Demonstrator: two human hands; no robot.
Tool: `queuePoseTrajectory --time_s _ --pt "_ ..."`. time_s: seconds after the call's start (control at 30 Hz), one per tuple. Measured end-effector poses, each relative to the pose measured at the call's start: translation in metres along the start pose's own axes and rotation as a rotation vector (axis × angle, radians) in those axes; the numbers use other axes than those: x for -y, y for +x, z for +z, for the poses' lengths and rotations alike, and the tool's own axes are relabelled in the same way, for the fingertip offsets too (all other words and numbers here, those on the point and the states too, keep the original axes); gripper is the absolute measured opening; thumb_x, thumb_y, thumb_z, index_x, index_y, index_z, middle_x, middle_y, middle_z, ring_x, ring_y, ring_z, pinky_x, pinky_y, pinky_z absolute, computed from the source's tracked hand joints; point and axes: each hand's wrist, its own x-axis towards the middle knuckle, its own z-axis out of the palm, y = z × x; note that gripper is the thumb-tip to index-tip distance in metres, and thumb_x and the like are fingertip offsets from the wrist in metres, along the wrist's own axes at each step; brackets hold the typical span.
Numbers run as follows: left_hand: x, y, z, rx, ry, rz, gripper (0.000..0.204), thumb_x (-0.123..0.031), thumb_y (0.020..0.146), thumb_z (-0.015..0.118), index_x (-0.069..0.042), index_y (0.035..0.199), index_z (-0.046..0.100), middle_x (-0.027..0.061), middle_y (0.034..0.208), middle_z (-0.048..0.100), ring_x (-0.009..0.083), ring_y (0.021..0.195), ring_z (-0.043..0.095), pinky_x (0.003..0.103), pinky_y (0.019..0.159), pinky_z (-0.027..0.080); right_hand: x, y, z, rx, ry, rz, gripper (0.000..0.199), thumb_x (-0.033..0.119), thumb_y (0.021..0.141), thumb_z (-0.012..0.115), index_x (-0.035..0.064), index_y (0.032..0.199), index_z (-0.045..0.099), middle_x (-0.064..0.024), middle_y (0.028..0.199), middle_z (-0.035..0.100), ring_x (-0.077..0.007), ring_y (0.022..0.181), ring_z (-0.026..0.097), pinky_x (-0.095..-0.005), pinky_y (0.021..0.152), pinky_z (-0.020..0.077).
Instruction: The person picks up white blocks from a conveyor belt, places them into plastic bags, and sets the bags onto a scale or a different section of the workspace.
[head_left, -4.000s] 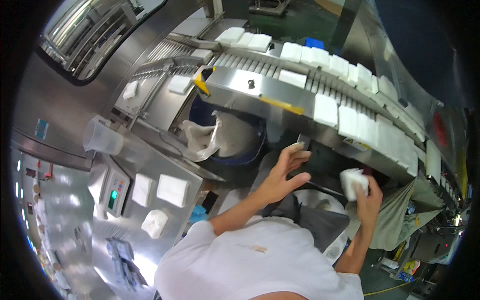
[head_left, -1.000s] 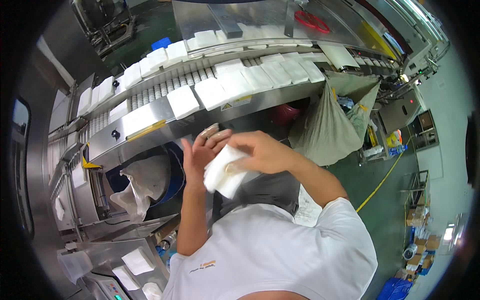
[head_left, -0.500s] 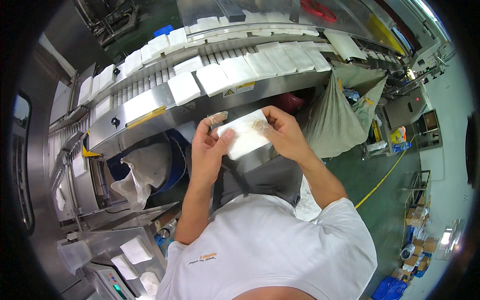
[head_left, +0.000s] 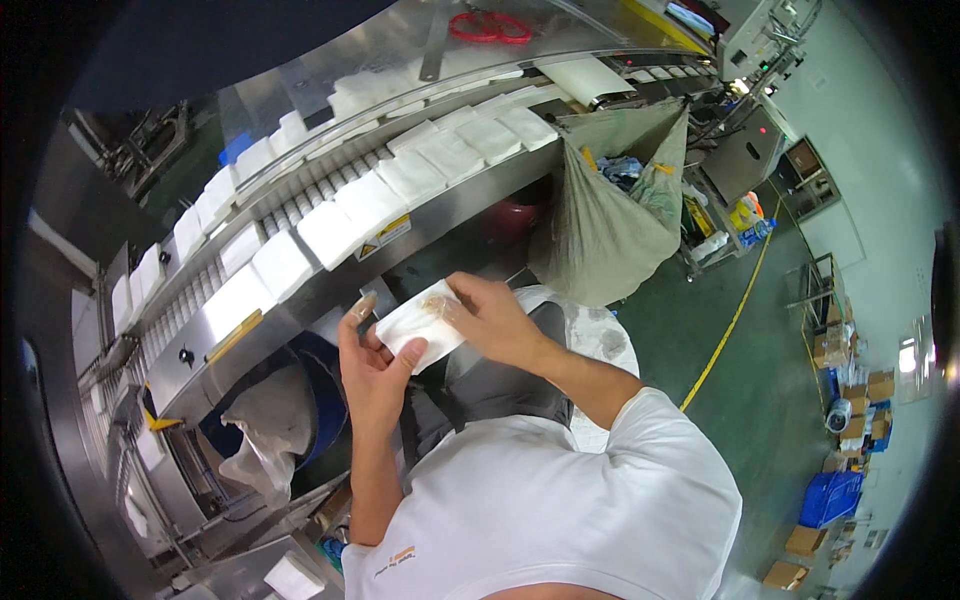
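Left hand (head_left: 374,385) and right hand (head_left: 495,322), both half-curled, pinch one white folded pad (head_left: 404,326), left of frame centre.

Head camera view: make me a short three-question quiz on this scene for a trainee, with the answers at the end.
1. True or false: the person's bare left hand and bare right hand both hold the flat white rectangular pad.
2. What colour is the long thin line on the smooth green floor?
A) red
B) yellow
C) blue
3. Which appears nearer the left hand in the picture: the dark blue round bin or the grey-green cloth sack?

Key:
1. True
2. B
3. The dark blue round bin
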Motion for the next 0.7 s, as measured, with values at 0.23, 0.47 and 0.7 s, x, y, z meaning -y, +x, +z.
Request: queuePoseTrajectory --time_s 0.23,0.47,0.7 --pt "0.006 0.012 0.001 0.101 0.136 -0.129 0.077 0.010 0.082 0.081 0.002 0.146 0.040 0.0190 0.115 0.071 0.0211 0.102 0.072 0.030 0.087 0.060 -0.006 -0.006 -0.016 0.067 0.094 0.204 0.023 0.022 0.099 0.070 0.0010 0.106 0.065 -0.0009 0.084 0.067 -0.0093 0.071 0.057 -0.0302 0.060 0.0479" --pt "0.005 0.033 0.012 0.254 0.228 -0.154 0.082 0.003 0.085 0.080 -0.001 0.154 0.034 0.0199 0.114 0.071 0.0246 0.105 0.072 0.035 0.090 0.060 -0.035 0.002 -0.044 0.223 0.256 0.360 0.034 0.020 0.089 0.083 0.0025 0.114 0.067 -0.0018 0.099 0.070 -0.0092 0.087 0.064 -0.0288 0.077 0.0531" --pt "0.017 0.050 0.027 0.256 -0.011 -0.163 0.074 -0.020 0.100 0.070 -0.005 0.158 0.026 0.0230 0.136 0.060 0.0305 0.116 0.069 0.041 0.095 0.060 -0.035 0.074 -0.145 -0.275 0.390 0.233 0.033 0.024 0.096 0.077 0.0033 0.120 0.071 -0.0062 0.100 0.075 -0.0131 0.075 0.070 -0.0266 0.059 0.0554"
